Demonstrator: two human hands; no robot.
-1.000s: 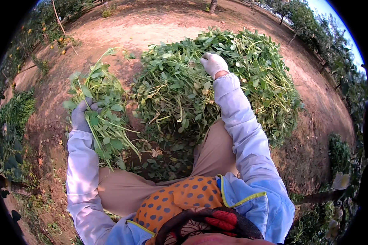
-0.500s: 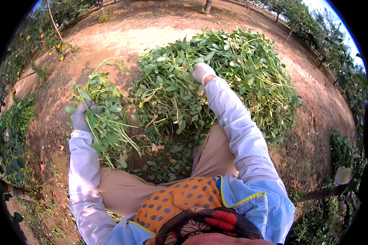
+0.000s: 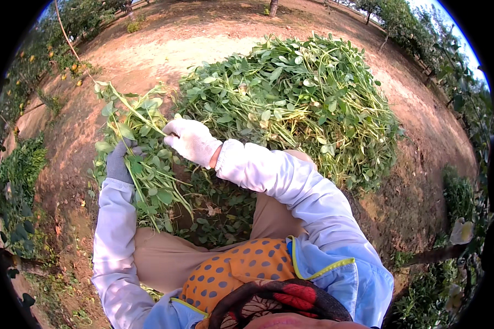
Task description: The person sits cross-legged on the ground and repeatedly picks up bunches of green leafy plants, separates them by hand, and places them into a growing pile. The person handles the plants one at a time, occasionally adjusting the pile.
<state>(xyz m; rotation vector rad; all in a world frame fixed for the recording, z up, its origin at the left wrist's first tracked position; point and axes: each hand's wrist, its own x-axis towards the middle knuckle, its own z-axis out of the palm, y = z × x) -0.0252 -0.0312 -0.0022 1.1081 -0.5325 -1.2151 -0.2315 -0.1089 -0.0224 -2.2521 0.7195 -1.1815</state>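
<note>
Outdoors, daylight: bare reddish dirt ground (image 3: pixel 164 49) w/ dry leaf litter, green shrubs (image 3: pixel 22 170) along left edge, trees (image 3: pixel 400 16) lining far right, low weeds (image 3: pixel 455 192) at right.

Outdoor farm plot or orchard edge, not indoors. Bare reddish dirt ground (image 3: pixel 164 49) all around. Big heap of cut leafy plants (image 3: pixel 302 98) at 12 o'clock. Trees (image 3: pixel 389 16) at 1 o'clock, weeds (image 3: pixel 22 170) at 9 o'clock.

No packages, no labels, no signs, no screens in view, only plants and bare soil
</note>
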